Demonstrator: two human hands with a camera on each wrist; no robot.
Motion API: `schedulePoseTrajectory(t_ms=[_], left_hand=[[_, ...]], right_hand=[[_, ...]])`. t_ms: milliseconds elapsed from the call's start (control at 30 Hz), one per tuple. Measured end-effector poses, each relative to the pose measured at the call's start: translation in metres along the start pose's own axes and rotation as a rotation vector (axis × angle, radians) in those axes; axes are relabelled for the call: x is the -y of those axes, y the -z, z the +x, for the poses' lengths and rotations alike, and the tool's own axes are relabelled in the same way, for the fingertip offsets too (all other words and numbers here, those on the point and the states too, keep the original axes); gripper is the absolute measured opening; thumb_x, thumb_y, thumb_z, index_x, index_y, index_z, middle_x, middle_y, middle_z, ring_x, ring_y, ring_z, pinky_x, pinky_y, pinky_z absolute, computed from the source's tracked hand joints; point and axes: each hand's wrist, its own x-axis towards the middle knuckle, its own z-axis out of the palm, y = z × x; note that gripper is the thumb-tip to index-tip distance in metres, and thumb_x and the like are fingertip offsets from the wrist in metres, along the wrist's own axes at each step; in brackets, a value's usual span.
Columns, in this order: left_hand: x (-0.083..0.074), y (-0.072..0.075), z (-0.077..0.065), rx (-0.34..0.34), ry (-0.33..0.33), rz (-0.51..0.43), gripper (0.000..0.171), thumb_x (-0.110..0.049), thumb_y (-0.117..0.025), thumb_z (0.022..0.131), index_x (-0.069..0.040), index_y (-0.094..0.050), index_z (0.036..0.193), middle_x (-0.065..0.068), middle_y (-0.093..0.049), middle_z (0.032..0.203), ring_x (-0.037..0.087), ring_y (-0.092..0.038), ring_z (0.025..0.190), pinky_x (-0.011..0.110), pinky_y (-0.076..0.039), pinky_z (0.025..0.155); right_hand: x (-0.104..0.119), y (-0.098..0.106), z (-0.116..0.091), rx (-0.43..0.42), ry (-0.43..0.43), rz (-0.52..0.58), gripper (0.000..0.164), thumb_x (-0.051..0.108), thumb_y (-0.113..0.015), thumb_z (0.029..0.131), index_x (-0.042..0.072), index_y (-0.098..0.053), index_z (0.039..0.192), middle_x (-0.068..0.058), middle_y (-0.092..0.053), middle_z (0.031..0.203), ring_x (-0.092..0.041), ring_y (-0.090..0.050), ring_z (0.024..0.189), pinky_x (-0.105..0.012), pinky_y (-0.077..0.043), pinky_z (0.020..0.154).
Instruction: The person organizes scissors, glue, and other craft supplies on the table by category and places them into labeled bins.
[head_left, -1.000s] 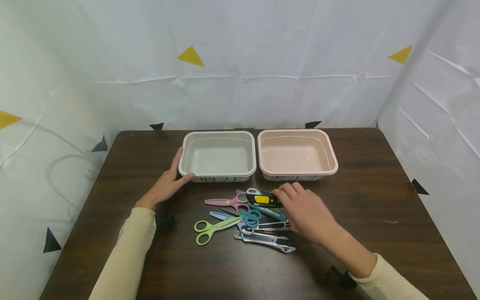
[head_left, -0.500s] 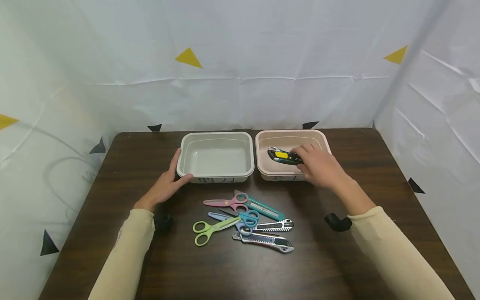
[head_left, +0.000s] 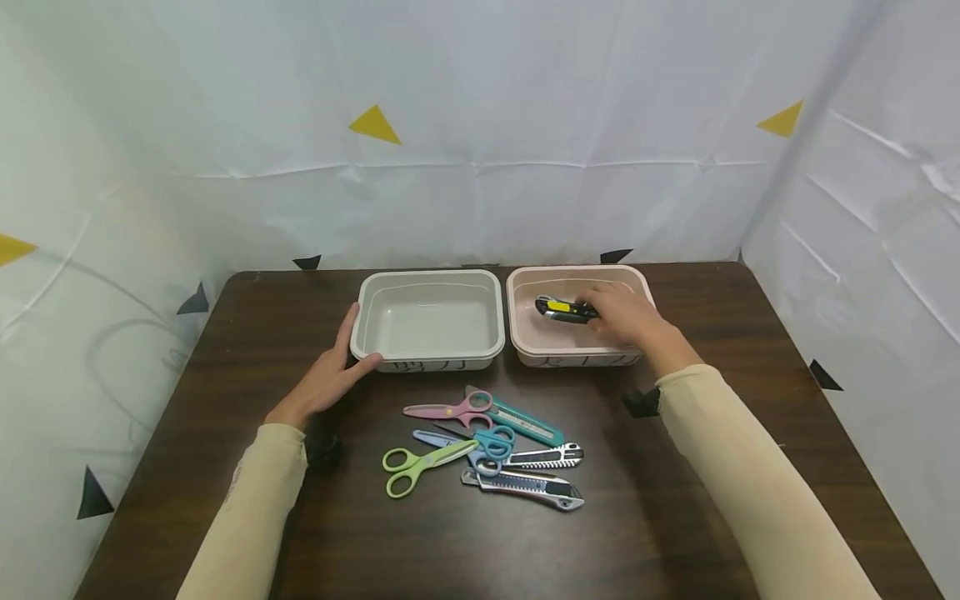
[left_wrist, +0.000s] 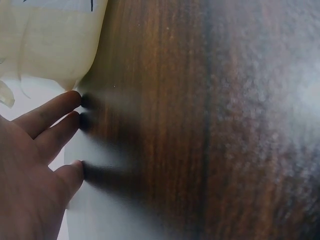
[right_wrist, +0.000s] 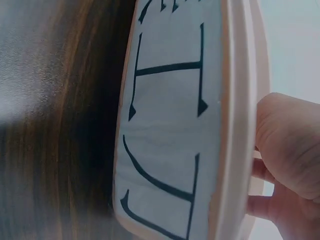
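Observation:
In the head view, my right hand (head_left: 621, 317) holds a black and yellow utility knife (head_left: 564, 311) inside the pink bin (head_left: 577, 353). The right wrist view shows that hand (right_wrist: 292, 150) reaching over the bin's rim, with the knife hidden behind the wall. My left hand (head_left: 326, 379) has its fingers spread, with thumb and fingertips at the near left corner of the grey-white bin (head_left: 427, 361). From the left wrist, the left hand's straight fingers (left_wrist: 55, 112) show beside that bin's end, low over the table.
Below the bins lies a loose pile: green scissors (head_left: 405, 471), pink scissors (head_left: 446, 411), blue scissors (head_left: 497, 442), a teal cutter (head_left: 528, 422) and two silver cutters, one with a black grip (head_left: 551, 457) and one nearer the front (head_left: 525, 485). White sheeting (head_left: 480, 125) surrounds the dark wooden table (head_left: 420, 558).
My right hand has lifted the utility knife from the pile, carried it up to the pink bin and lowered it inside. The left hand has stayed at the grey-white bin.

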Motion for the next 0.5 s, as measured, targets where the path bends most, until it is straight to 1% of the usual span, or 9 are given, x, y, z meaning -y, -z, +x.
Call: schedulePoseTrajectory(t_ms=[100,200,300,500], left_hand=[[0.002,0.000,0.000,0.001,0.003,-0.002,0.089,-0.057,-0.055,0.094,-0.052,0.014,0.150,0.018,-0.024,0.158,0.046,-0.039,0.133,0.069,-0.031,0.101],[0.002,0.000,0.002,-0.003,0.001,-0.005,0.089,-0.057,-0.055,0.094,-0.050,0.013,0.152,0.017,-0.023,0.159,0.046,-0.038,0.134,0.069,-0.030,0.101],[0.001,0.000,0.003,-0.007,-0.001,-0.008,0.089,-0.057,-0.055,0.094,-0.049,0.013,0.152,0.017,-0.023,0.159,0.046,-0.037,0.135,0.069,-0.030,0.101],[-0.001,0.000,0.002,-0.002,0.015,-0.020,0.088,-0.058,-0.055,0.094,-0.053,0.013,0.150,0.014,-0.021,0.160,0.046,-0.036,0.136,0.069,-0.029,0.101]], right_hand=[[-0.002,-0.004,0.009,0.031,-0.005,-0.016,0.038,0.006,-0.062,0.089,0.004,-0.062,0.128,-0.018,-0.058,0.126,-0.036,-0.052,0.115,-0.052,-0.038,0.100],[-0.005,-0.008,0.014,0.049,-0.027,-0.036,0.038,0.006,-0.062,0.089,0.004,-0.062,0.127,-0.018,-0.058,0.126,-0.037,-0.051,0.116,-0.052,-0.036,0.102],[-0.008,-0.013,0.016,0.048,-0.056,-0.046,0.038,0.006,-0.064,0.088,0.005,-0.064,0.126,-0.017,-0.059,0.125,-0.036,-0.050,0.118,-0.052,-0.034,0.105],[-0.011,-0.022,0.016,0.056,-0.064,-0.009,0.039,0.005,-0.068,0.086,0.004,-0.064,0.125,-0.018,-0.058,0.126,-0.038,-0.047,0.122,-0.052,-0.031,0.108]])
